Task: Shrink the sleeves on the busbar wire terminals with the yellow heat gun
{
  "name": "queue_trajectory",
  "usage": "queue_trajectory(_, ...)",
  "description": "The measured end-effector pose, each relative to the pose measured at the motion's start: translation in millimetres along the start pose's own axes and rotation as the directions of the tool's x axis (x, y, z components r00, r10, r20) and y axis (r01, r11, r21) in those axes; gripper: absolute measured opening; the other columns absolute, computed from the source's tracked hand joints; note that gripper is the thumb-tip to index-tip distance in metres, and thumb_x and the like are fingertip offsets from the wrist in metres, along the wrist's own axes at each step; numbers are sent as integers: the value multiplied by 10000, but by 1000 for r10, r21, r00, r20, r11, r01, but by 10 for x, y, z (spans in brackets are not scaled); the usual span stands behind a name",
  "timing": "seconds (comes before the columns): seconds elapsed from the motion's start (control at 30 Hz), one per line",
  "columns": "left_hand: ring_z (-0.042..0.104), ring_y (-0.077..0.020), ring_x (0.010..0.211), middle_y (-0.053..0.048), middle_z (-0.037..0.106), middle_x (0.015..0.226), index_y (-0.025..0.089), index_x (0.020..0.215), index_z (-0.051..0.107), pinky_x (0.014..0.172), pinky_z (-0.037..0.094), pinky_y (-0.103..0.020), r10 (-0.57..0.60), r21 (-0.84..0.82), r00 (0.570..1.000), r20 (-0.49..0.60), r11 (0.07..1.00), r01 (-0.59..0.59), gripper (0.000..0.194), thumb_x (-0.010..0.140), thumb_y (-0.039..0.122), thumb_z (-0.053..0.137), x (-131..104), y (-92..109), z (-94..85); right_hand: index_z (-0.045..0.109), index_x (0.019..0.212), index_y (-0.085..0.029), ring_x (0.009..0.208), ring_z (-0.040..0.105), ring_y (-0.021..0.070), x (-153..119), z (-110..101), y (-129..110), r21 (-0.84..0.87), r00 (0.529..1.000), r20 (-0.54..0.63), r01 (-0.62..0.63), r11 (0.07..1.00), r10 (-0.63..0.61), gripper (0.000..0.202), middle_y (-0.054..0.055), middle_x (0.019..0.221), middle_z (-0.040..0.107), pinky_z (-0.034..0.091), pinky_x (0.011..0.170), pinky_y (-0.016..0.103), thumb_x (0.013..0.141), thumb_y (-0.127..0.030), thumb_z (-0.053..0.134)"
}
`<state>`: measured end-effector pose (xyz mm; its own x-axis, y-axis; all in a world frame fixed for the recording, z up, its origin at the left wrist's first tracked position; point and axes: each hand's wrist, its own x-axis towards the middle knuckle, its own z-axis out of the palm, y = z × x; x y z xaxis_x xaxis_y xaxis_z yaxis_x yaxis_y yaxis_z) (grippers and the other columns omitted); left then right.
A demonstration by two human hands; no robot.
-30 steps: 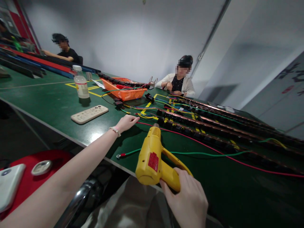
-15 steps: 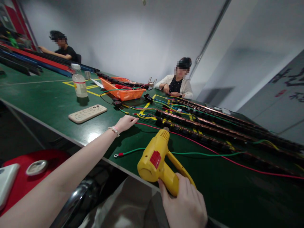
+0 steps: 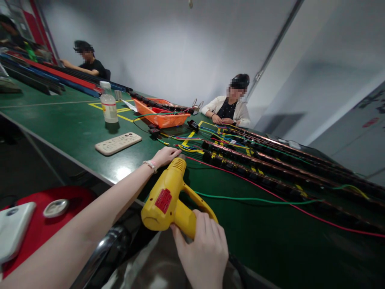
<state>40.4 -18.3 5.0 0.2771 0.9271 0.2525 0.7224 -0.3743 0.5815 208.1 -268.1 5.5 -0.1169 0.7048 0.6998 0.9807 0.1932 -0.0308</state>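
Note:
My right hand (image 3: 204,245) is wrapped round the handle of a yellow heat gun (image 3: 168,196), whose nozzle points away from me and lies close to my left fingertips. My left hand (image 3: 166,155), with a bead bracelet at the wrist, pinches the end of a red wire (image 3: 228,172) over the green table (image 3: 72,132). A green wire (image 3: 249,199) runs to the right from behind the heat gun. Just beyond my left hand are several thin coloured wires (image 3: 192,149) leading to long black and copper strips (image 3: 270,160).
A beige phone (image 3: 118,143), a bottle (image 3: 108,106) and an orange basket (image 3: 162,119) stand on the table. One person (image 3: 228,108) sits across, another (image 3: 90,66) at the far left. A red stool (image 3: 33,228) holds a white phone (image 3: 15,228) and a round object.
The heat gun in my right hand has moved left, its nozzle now beside my left fingers. It now covers the green wire's ring end. The whole view has shifted slightly.

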Motion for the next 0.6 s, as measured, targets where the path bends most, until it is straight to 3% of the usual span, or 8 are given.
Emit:
queue_trajectory(0.13, 414, -118, 615, -23, 561, 681, 150, 699, 576, 559, 251, -229, 3, -28, 1000, 5, 1000, -3, 537, 880, 564, 287, 18, -39, 13, 529, 989, -136, 773, 482, 174, 26, 22, 1, 25, 1000, -7, 12, 1000, -12, 470, 43, 826, 564, 335, 756, 313, 843, -578, 466)
queue_trajectory(0.33, 326, -94, 556, -3, 444, 549, 134, 572, 456, 553, 224, -237, 59, -51, 995, -87, 997, -63, 524, 865, 552, 336, 16, -64, 30, 543, 954, -147, 758, 490, 165, 38, -8, 90, 46, 1000, -3, 11, 999, -11, 477, 31, 789, 561, 340, 749, 298, 837, -602, 463)
queue_trajectory(0.6, 306, -97, 521, -3, 415, 520, 144, 541, 436, 542, 203, -255, 32, 7, 991, -131, 999, -32, 528, 862, 557, 360, -25, -23, -5, 558, 969, -160, 767, 514, 161, 16, -63, 313, 9, 1000, 2, 16, 1000, -16, 465, 27, 820, 592, 349, 752, 294, 827, -596, 480)
